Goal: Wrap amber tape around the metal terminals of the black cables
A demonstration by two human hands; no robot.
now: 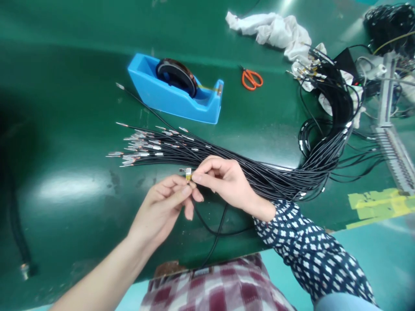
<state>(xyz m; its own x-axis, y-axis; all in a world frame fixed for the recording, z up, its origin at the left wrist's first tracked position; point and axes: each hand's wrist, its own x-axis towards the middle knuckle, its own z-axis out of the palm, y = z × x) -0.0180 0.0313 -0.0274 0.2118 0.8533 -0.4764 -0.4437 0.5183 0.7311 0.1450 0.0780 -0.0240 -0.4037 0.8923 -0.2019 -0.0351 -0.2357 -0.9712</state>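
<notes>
Just in front of the cable bundle, my left hand (168,196) pinches the end of a black cable (205,224) between thumb and forefinger. At that end sits a small metal connector (188,172) with amber tape around its lower part. My right hand (223,179) closes thumb and forefinger at the right side of the connector, on the taped part. From my left fingers the cable loops down toward the table's front edge. Behind both hands lies a thick bundle of black cables (246,166), with stripped, silvery ends (139,144) pointing left.
A blue tape dispenser (181,103) with an amber roll (177,77) stands behind the bundle. Orange-handled scissors (251,80) lie to its right. White cloth (275,32) and a slotted metal rail (395,155) are at the right. A dark cable (16,229) lies far left.
</notes>
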